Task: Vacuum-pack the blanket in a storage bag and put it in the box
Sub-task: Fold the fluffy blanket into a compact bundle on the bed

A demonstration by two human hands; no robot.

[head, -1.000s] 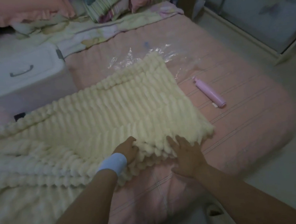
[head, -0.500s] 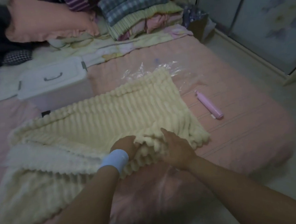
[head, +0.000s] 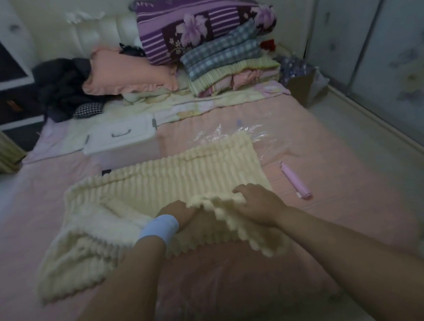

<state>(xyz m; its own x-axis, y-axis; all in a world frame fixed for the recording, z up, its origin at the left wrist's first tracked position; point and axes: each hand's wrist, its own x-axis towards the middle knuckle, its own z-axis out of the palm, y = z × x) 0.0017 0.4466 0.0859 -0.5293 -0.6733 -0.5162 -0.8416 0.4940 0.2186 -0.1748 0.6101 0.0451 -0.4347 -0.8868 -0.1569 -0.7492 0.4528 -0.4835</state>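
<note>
Folding stage, seen from the near side of the bed [head: 353,211]. The cream blanket [head: 171,174] lies spread across the middle of the pink cover. Its near right edge is raised off the surface and bunched between two hands, presumably so that it can be doubled over into a packet small enough for the bag. The right hand [head: 258,205] has its fingers curled over the top of the raised edge and is clamped on the fold. The left hand [head: 181,212], marked by a pale wristband [head: 160,228], is just left of it with its fingertips buried in the pile; it appears to pinch the same edge, though the fingers themselves are hidden. The clear storage bag [head: 268,139] lies flat at the far right, partly under the blanket's far corner. A pink pump [head: 295,180] rests near it on the right, both handy for the sealing step. The white lidded box [head: 121,140] sits closed at the far left, just beyond the blanket. Nothing is bagged yet.
</note>
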